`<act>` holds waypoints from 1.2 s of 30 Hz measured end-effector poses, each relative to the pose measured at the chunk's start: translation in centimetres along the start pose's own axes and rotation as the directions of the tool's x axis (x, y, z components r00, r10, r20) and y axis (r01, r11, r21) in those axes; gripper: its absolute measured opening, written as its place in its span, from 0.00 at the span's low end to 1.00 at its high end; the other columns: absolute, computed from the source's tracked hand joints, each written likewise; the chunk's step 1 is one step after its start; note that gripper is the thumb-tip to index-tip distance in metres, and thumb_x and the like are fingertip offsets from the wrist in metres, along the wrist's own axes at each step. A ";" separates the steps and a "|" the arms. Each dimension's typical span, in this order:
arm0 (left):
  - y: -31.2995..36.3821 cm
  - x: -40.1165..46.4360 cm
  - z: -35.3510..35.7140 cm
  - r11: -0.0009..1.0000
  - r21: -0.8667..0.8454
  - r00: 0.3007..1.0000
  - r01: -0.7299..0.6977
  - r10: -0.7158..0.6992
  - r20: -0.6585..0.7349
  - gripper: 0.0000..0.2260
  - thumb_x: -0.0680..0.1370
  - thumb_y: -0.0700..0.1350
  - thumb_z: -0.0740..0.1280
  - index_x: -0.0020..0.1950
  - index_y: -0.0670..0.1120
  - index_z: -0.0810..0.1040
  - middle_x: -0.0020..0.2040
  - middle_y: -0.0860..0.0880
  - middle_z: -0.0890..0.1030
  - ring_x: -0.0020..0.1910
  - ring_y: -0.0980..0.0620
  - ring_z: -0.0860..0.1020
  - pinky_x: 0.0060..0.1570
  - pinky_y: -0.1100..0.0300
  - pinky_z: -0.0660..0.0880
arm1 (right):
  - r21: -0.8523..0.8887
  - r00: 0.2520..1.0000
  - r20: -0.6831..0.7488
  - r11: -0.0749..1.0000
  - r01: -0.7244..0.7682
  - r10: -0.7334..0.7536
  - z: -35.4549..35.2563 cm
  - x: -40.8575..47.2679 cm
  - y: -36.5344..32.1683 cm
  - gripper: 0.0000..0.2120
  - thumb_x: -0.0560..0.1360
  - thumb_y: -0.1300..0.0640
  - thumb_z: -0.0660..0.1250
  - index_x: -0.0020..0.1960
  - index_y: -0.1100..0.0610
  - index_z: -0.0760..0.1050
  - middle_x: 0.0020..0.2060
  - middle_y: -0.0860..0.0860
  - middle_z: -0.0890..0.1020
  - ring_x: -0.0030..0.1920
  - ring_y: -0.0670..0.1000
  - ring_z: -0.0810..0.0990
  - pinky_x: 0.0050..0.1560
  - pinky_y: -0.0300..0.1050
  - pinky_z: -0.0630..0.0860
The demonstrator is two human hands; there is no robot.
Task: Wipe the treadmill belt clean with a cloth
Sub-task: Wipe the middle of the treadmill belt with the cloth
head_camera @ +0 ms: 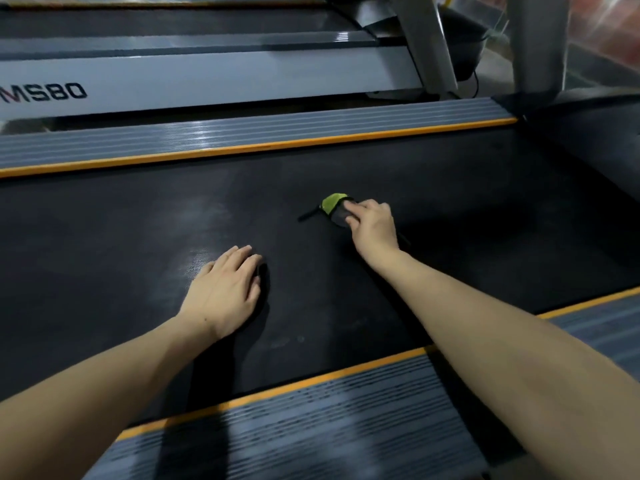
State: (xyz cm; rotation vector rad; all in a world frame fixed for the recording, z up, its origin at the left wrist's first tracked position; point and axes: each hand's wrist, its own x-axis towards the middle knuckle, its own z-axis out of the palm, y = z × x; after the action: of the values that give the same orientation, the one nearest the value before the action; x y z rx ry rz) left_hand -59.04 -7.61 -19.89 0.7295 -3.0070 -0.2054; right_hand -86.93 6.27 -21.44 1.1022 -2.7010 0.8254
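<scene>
The black treadmill belt (346, 299) runs across the middle of the view. On it, right of centre, lies a small green and grey cloth (333, 205) with a dark strap sticking out to its left. My right hand (372, 225) reaches out over the belt and holds the cloth's right side between forefinger and thumb, keeping it against the belt. The part of the cloth under the hand is hidden. My left hand (225, 289) lies flat on the belt, nearer to me and to the left, with straight fingers and nothing in it.
Grey ribbed side rails with orange edges border the belt on the far side (242, 136) and the near side (311, 420). A second treadmill marked MS80 (173, 84) stands behind. Grey uprights (429, 46) rise at the back right.
</scene>
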 end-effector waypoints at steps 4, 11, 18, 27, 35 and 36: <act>0.1 -2.1 -0.1 0.999 -0.019 0.998 0.031 -0.030 0.046 0.20 0.80 0.53 0.53 0.70 0.52 0.71 0.74 0.50 0.69 0.75 0.47 0.66 0.69 0.47 0.67 | 0.023 0.992 0.057 0.994 0.107 -0.108 -2.7 -7.2 -0.8 0.15 0.76 0.57 0.71 0.62 0.53 0.81 0.51 0.56 0.81 0.50 0.60 0.75 0.56 0.51 0.74; 1.1 -8.3 -0.5 0.995 -0.051 0.993 0.088 -0.084 0.078 0.23 0.79 0.54 0.51 0.74 0.53 0.69 0.79 0.51 0.64 0.80 0.48 0.58 0.75 0.50 0.60 | 0.037 0.986 0.161 0.999 0.037 -0.043 -5.0 -13.5 -2.8 0.15 0.76 0.56 0.71 0.62 0.51 0.80 0.54 0.51 0.79 0.54 0.55 0.73 0.59 0.47 0.72; -2.0 -14.3 -1.9 0.984 -0.070 0.985 0.165 -0.160 0.067 0.22 0.81 0.54 0.52 0.76 0.55 0.65 0.80 0.53 0.61 0.80 0.52 0.55 0.76 0.53 0.58 | 0.125 0.993 0.119 0.992 0.009 -0.024 -0.2 -17.2 -14.8 0.13 0.74 0.56 0.70 0.57 0.49 0.82 0.51 0.53 0.79 0.51 0.59 0.74 0.57 0.51 0.74; -5.3 -16.9 -1.5 0.956 -0.121 0.964 0.266 -0.266 0.016 0.19 0.83 0.52 0.55 0.74 0.53 0.69 0.80 0.51 0.63 0.80 0.50 0.57 0.76 0.51 0.58 | -0.005 0.986 0.006 0.986 0.165 -0.165 -2.0 -15.7 -7.4 0.12 0.74 0.52 0.64 0.55 0.50 0.82 0.47 0.53 0.81 0.46 0.61 0.78 0.49 0.54 0.77; -6.7 -17.2 -2.1 0.887 -0.354 0.938 0.297 -0.341 -0.067 0.19 0.80 0.42 0.61 0.70 0.45 0.74 0.74 0.46 0.71 0.75 0.47 0.65 0.74 0.50 0.64 | 0.108 0.973 0.106 0.975 0.196 -0.207 3.5 -19.0 -19.7 0.13 0.71 0.55 0.69 0.55 0.51 0.82 0.47 0.55 0.80 0.46 0.61 0.77 0.51 0.53 0.75; -7.3 -17.5 -2.2 0.897 -0.327 0.937 0.298 -0.341 -0.082 0.18 0.79 0.42 0.62 0.69 0.44 0.75 0.73 0.46 0.72 0.73 0.46 0.67 0.71 0.49 0.66 | 0.138 0.944 0.160 0.954 0.267 -0.287 4.3 -19.8 -22.2 0.13 0.72 0.56 0.71 0.56 0.51 0.82 0.47 0.54 0.80 0.47 0.60 0.76 0.52 0.52 0.75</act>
State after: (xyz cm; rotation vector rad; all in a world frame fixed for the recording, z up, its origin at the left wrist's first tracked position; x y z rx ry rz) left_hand -40.05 -6.28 -18.85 1.1421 -2.6161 -0.5968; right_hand -57.01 3.12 -21.08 1.6102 -2.5704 0.8786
